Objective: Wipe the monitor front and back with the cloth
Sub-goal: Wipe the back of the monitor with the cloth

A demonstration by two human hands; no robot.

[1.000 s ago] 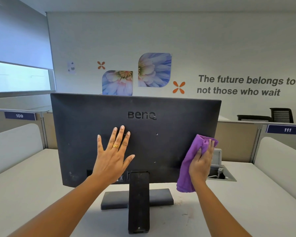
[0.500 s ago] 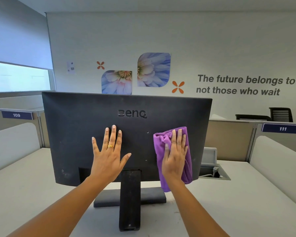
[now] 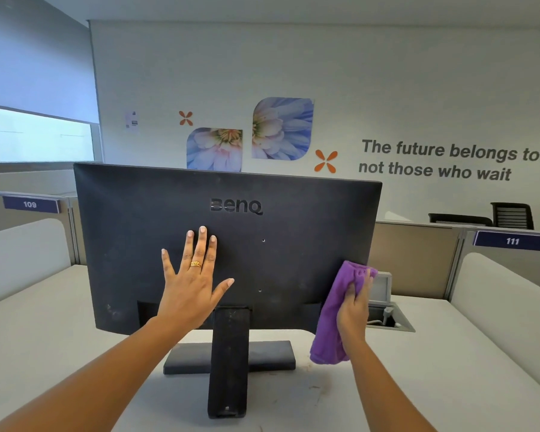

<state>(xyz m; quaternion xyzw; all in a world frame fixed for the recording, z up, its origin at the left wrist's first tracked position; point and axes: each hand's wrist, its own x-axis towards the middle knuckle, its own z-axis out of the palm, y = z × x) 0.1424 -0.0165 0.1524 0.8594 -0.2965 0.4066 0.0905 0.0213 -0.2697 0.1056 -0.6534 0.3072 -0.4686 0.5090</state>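
**Office tabletop, monitor seen from behind, cloth at its lower right edge**

Pale grey wall fills the background, with two blue flower pictures, orange cross marks and dark lettering toward the right of the frame. A window shows at the upper left. Low partitions carry number plates, 109 at the left and 111 at the right, and two black chairs stand behind the right one.

On the white tabletop in the middle of the frame stands the black monitor, its back toward the camera, upright on a stand with a flat base. Dusty smudges show on its lower left corner.

The left hand lies flat on the back panel, left of centre, its fingers straight and spread wide, a gold ring on one of them.

The right hand is at the lower right edge of the monitor and holds the purple cloth, pinched between thumb and fingers. The top of the cloth lies against the panel by that edge, and the rest hangs down past the bottom of the monitor, ending near the right end of the base. Just behind the hand, an open cable hatch is set into the tabletop.
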